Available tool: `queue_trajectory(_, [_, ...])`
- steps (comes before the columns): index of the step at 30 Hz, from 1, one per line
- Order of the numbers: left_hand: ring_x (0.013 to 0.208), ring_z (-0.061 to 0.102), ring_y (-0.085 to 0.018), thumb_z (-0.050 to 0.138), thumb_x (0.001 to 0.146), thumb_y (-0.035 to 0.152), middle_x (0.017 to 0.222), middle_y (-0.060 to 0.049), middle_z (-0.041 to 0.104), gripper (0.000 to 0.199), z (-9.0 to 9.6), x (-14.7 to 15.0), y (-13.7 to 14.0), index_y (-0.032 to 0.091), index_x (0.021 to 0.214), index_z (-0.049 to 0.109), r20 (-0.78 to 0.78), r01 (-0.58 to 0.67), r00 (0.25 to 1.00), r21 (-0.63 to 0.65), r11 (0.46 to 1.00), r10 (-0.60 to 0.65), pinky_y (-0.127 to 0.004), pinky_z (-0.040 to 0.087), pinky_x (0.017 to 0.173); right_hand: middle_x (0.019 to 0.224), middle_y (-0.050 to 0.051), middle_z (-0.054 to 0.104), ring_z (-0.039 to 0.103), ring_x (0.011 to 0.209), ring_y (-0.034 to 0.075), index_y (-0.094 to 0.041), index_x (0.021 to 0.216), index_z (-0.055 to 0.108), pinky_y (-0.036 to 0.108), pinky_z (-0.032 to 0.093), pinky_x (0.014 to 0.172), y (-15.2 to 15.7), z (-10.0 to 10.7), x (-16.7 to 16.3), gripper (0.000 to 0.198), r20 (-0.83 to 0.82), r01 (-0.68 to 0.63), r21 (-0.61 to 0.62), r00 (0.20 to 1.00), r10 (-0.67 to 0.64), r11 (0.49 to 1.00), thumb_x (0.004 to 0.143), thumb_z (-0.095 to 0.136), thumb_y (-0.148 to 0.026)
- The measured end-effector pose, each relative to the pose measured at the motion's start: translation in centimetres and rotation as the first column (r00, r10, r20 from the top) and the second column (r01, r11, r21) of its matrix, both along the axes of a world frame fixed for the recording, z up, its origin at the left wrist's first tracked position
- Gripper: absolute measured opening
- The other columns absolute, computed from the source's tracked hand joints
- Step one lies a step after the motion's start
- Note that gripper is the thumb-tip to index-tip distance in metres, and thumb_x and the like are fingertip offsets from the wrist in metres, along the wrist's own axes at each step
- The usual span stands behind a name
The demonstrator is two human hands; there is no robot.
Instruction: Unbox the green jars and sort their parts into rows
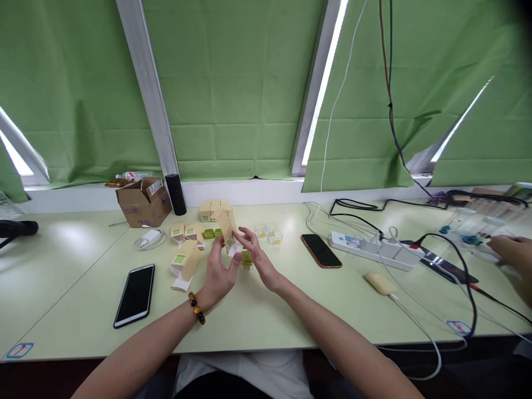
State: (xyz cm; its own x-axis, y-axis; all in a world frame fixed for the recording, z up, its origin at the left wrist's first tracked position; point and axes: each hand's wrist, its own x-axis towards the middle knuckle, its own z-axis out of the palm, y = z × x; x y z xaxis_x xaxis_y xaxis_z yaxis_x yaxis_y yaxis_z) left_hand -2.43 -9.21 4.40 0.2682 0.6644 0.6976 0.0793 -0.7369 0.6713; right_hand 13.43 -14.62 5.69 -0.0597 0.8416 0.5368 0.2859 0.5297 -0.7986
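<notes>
I hold a small tan cardboard carton with a green label between both hands, lifted just above the pale green tabletop. My left hand grips it from below and behind, fingers curled round its lower end, a dark beaded bracelet on that wrist. My right hand meets the carton from the other side, fingertips pinched on its upper edge and open flap; the carton leans tilted, top away from me.

Just under my right hand, touching the table, stands a small clear jar with yellow-green contents. To the left of my left hand lie several opened tan cartons, flaps out, and further left a black smartphone lies face up. Beyond my hands sit more closed tan cartons, green-lidded jars and clear empty jars. To the right of my right hand lies a second dark phone in an orange case, then a white power strip. Far right, another person's hand rests at the table edge.
</notes>
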Motion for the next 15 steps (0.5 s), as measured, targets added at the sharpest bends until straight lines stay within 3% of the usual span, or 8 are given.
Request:
queue_trajectory(3, [0.104, 0.069, -0.026, 0.059, 0.099, 0.052, 0.113, -0.014, 0.073, 0.040, 1.6, -0.3, 1.0, 0.018, 0.119, 0.066, 0.127, 0.026, 0.992, -0.168, 0.985, -0.005, -0.040, 0.055, 0.092, 0.165, 0.003, 0.028, 0.035, 0.148, 0.029, -0.042, 0.157, 0.047, 0.051, 0.030, 0.128, -0.3, -0.1, -0.5, 0.070, 0.058, 0.043, 0.064, 0.997, -0.046, 0.997, 0.100, 0.028, -0.077])
queue_trajectory(5, [0.088, 0.069, -0.023, 0.059, 0.098, 0.057, 0.095, -0.011, 0.074, 0.042, 3.5, -1.6, 2.4, 0.017, 0.102, 0.069, 0.183, -0.010, 0.982, -0.242, 0.970, 0.056, -0.036, 0.056, 0.082, 0.160, 0.005, 0.033, 0.035, 0.148, 0.030, -0.040, 0.154, 0.052, 0.052, 0.029, 0.128, -0.4, 0.0, -0.6, 0.068, 0.045, 0.096, 0.121, 0.994, -0.102, 0.988, 0.101, 0.028, -0.075])
queue_trajectory(8, [0.085, 0.068, -0.022, 0.067, 0.088, 0.063, 0.095, -0.009, 0.076, 0.049, 7.0, -5.5, 5.2, 0.015, 0.099, 0.071, 0.264, -0.120, 0.944, -0.282, 0.952, 0.197, -0.033, 0.055, 0.077, 0.149, 0.008, 0.047, 0.040, 0.145, 0.031, -0.037, 0.145, 0.062, 0.054, 0.031, 0.125, -0.2, 0.2, -0.3, 0.061, 0.000, 0.150, 0.150, 0.988, -0.152, 0.977, 0.105, 0.029, -0.068])
queue_trajectory(12, [0.087, 0.070, -0.024, 0.080, 0.068, 0.065, 0.100, -0.010, 0.079, 0.062, 10.2, -13.1, 8.8, 0.012, 0.101, 0.075, 0.073, -0.166, 0.975, -0.381, 0.909, 0.209, -0.033, 0.056, 0.076, 0.135, 0.009, 0.061, 0.048, 0.136, 0.030, -0.034, 0.131, 0.070, 0.053, 0.035, 0.120, 0.3, 0.5, 0.3, 0.050, -0.028, 0.208, 0.143, 0.978, -0.207, 0.968, 0.108, 0.034, -0.060])
queue_trajectory(15, [0.087, 0.072, -0.027, 0.082, 0.057, 0.060, 0.096, -0.010, 0.080, 0.059, 10.2, -18.6, 10.9, 0.015, 0.094, 0.075, -0.163, -0.350, 0.937, -0.408, 0.844, 0.309, -0.031, 0.056, 0.071, 0.130, 0.009, 0.064, 0.048, 0.134, 0.030, -0.033, 0.127, 0.072, 0.053, 0.035, 0.119, 0.5, 0.5, 0.2, 0.047, 0.003, 0.219, 0.134, 0.975, -0.222, 0.966, 0.107, 0.038, -0.058])
